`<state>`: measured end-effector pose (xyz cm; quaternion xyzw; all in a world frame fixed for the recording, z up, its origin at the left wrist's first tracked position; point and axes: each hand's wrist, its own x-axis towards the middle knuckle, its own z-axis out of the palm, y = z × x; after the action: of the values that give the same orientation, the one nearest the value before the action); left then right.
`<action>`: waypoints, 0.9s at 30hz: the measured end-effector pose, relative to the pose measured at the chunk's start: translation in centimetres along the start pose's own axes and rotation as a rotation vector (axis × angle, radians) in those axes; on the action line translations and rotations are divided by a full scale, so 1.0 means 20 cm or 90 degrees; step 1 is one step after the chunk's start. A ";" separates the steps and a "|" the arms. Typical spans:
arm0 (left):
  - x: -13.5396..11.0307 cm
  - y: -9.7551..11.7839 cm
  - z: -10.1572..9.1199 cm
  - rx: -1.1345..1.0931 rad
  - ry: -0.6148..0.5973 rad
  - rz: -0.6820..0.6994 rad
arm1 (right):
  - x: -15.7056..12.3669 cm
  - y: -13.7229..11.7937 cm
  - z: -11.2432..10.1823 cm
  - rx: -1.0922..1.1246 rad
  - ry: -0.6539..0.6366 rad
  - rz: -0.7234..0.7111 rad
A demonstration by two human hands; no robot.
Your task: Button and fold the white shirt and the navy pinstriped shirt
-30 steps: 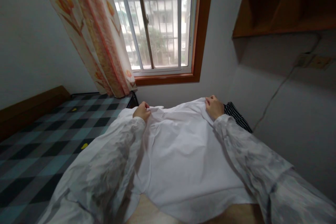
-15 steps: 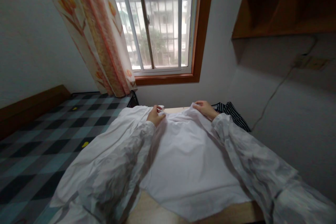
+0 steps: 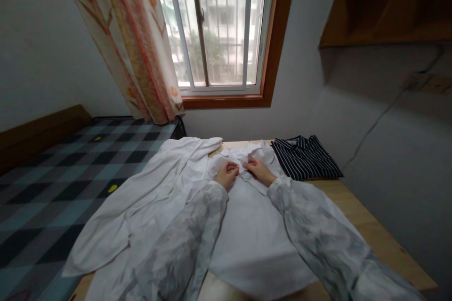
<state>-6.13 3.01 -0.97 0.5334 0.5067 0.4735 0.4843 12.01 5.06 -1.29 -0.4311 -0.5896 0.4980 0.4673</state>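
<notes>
A white shirt (image 3: pixel 261 235) lies spread on a wooden table in front of me, its collar end toward the window. My left hand (image 3: pixel 227 175) is closed, pinching the edge of the shirt just below the collar. Close beside it, my right hand (image 3: pixel 258 169) pinches the opposite edge, and the fingertips of both hands nearly meet. Whether a button sits between them is too small to tell. More loose white cloth (image 3: pixel 141 207) spreads to the left, partly under my left sleeve; I cannot tell whether it belongs to the same shirt.
On the far right of the wooden table (image 3: pixel 381 244) rests a folded black striped shirt (image 3: pixel 305 157). A bed with a checked cover (image 3: pixel 45 188) adjoins on the left. Behind are a curtain (image 3: pixel 130 47) and a window (image 3: pixel 222 33); a shelf (image 3: pixel 388 19) hangs upper right.
Both hands have come together and nearer to me, drawing the shirt's two edges toward each other. The striped shirt, mostly hidden before, now shows fully.
</notes>
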 end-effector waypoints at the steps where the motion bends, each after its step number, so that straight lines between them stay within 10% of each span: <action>1: -0.01 -0.01 0.00 0.004 -0.001 0.002 | -0.01 0.01 0.01 0.005 -0.002 0.006; 18: -0.06 -0.01 0.00 0.253 -0.056 0.135 | -0.13 0.04 0.00 -0.108 0.144 -0.129; 27: -0.12 0.00 0.04 0.415 0.048 0.235 | -0.13 0.04 0.01 0.004 0.134 -0.054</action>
<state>-5.41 0.58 -1.14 0.7238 0.5439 0.3861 0.1766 12.28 2.54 -2.38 -0.4543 -0.5537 0.4317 0.5483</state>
